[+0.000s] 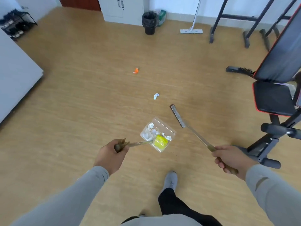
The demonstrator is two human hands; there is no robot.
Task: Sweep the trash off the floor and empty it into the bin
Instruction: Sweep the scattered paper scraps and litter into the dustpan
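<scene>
My left hand (110,154) grips the handle of a clear dustpan (164,128) that holds white paper scraps and a yellow piece. My right hand (231,158) grips the long handle of a broom, whose narrow dark head (177,115) lies on the floor to the right of the dustpan. A crumpled white paper (156,96) lies on the wooden floor just beyond the broom head. Farther off lies an orange scrap (135,70). A black bin (149,22) with a black liner stands by the far wall.
A black and red weight bench (275,95) fills the right side. A white flat mop (192,31) leans on the far wall, right of the bin. A white cabinet (122,10) stands left of the bin, a shoe rack (14,25) at far left. My shoe (170,180) is below.
</scene>
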